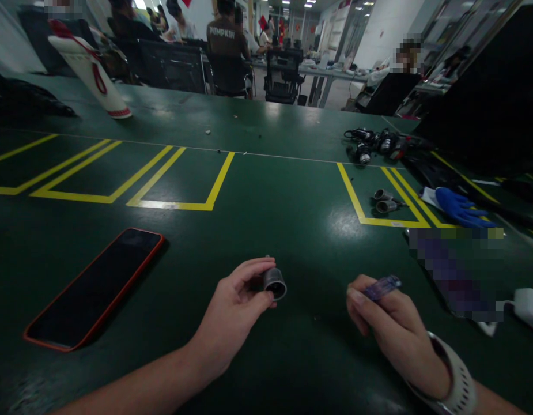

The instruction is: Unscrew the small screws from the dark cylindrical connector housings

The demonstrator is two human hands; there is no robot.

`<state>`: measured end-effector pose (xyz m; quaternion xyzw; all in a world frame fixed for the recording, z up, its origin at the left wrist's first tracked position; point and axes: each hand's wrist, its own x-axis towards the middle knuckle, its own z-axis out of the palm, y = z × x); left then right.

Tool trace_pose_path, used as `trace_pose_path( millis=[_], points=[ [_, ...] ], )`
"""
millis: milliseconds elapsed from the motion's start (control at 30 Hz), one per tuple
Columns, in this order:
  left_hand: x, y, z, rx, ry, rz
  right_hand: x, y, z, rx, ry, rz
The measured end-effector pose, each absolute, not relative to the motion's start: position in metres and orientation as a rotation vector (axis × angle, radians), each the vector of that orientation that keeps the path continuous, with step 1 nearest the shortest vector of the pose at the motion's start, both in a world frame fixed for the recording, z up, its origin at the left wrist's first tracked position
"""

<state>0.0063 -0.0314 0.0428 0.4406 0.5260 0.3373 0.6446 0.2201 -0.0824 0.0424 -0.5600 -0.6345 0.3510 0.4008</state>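
Observation:
My left hand (240, 300) is closed on a small grey hollow cylinder (275, 283), pinched between thumb and fingers with its open end turned toward me. To its right, my right hand (378, 317) grips a short, translucent purple stick-like piece (382, 287); its exact kind I cannot make out. The piece points up and to the right, and its lower end is hidden by the fingers. Both hands are apart, above the green tabletop (301, 357). Two similar grey cylinders (385, 202) lie inside a yellow-taped box farther off to the right.
A phone in an orange-red case (97, 288) lies at left, and a blurred-out phone-like slab (456, 274) at right beside a white charger (528, 308). Beyond are a blue glove (458, 206), black cabled parts (370, 144) and a white tumbler (93, 75). People sit in the background.

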Motion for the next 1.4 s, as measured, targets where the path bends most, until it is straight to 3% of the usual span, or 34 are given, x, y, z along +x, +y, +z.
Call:
trace_pose_path(
  millis=[633, 933, 1167, 1400],
  points=[
    [0.007, -0.033, 0.043, 1.002, 1.188, 0.761, 0.212, -0.079, 0.04, -1.363, -1.786, 0.772],
    [0.005, -0.03, 0.044, 0.854, 1.126, 0.766, 0.212, -0.081, 0.029, -1.131, -1.273, 0.994],
    [0.007, -0.029, 0.045, 0.819, 1.135, 0.804, 0.191, -0.078, 0.059, -0.926, -1.77, 0.773],
    [0.007, -0.03, 0.046, 0.852, 1.112, 0.882, 0.178, -0.067, 0.054, -0.883, -2.005, 0.582]
  ],
)
